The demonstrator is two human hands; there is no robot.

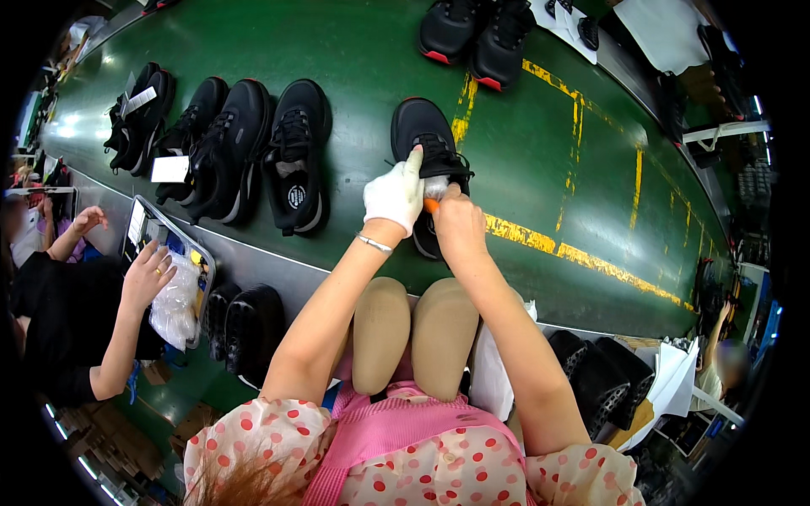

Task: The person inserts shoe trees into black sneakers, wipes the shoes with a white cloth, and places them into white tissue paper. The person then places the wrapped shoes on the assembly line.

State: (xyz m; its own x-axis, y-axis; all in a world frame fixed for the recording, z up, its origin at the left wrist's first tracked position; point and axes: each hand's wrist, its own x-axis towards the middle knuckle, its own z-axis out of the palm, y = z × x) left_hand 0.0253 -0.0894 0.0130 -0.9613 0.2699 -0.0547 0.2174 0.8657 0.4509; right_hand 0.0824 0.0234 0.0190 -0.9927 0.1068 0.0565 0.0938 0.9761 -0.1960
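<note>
A black lace-up sneaker point(419, 123) lies on the green table in front of me, toe pointing away. My left hand point(395, 196), in a white glove, grips it from the left with the thumb over the laces. My right hand point(460, 223) is bare and closed at the shoe's opening. From its fingers sticks out the orange end of a small object point(431, 205); the rest of it is hidden in my grip. Whitish, crinkled stuffing point(435, 186) shows in the shoe's mouth between my hands.
Several black sneakers point(295, 152) stand to the left, one with a white tag point(170, 169). Another black pair point(499, 42) sits at the far side. Yellow lines point(603, 270) mark the green tabletop point(523, 160). At left, a co-worker's hands point(148, 274) are near a tray with clear plastic bags point(175, 304).
</note>
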